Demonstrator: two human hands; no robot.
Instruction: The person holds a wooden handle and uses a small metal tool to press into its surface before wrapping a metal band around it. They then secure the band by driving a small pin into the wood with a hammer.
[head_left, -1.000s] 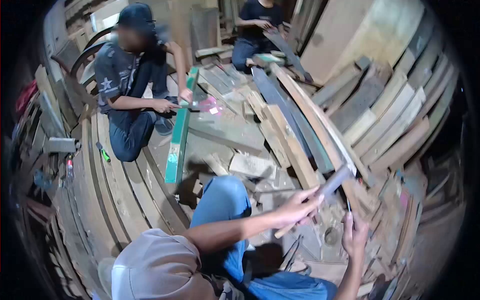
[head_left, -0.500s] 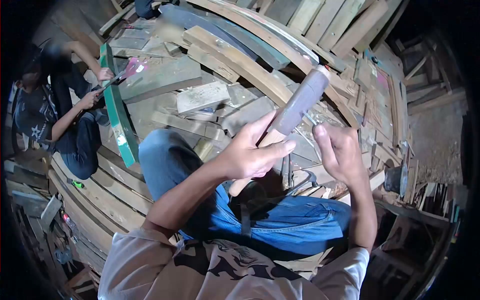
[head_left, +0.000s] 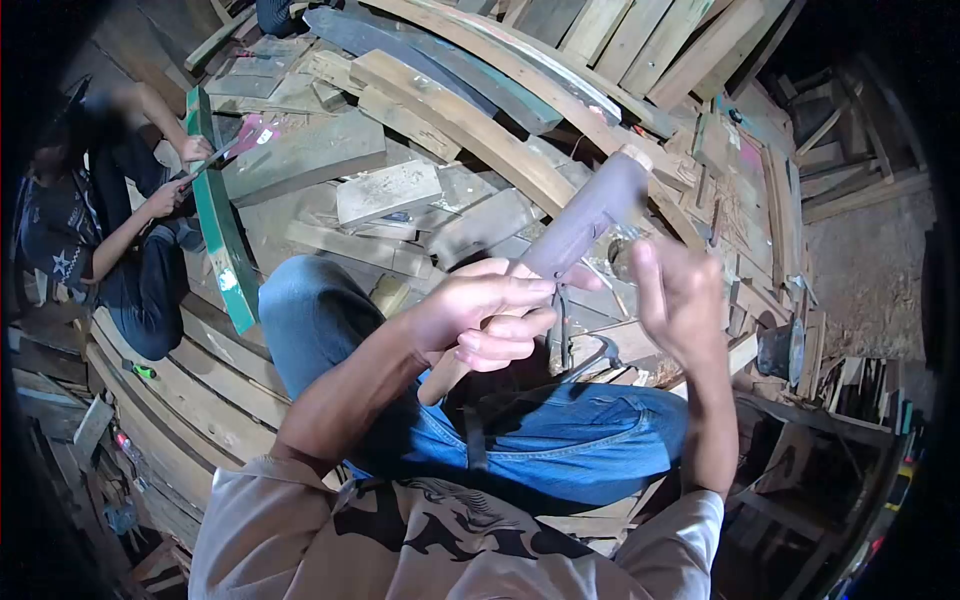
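A round wooden stick with a greyish-purple sleeve over its upper part slants up and away across the middle of the view. My left hand is wrapped round its lower part, with the bare wooden end below the fingers. My right hand is closed beside the sleeve, thumb up and fingers curled. Something small and shiny shows by its thumb, too blurred to name. Beyond my bent leg a claw hammer lies on the ground, and a dark long-handled tool is next to it.
At the left another person works with a long tool on a green plank. A pale wood block and a long beam lie ahead. Boards lean at the back. A dark container stands at the right.
The sleeved stick has shifted slightly left and down, and my left fingers have changed their hold on it. My right hand has tilted and blurs with motion. The whole view has shifted a little.
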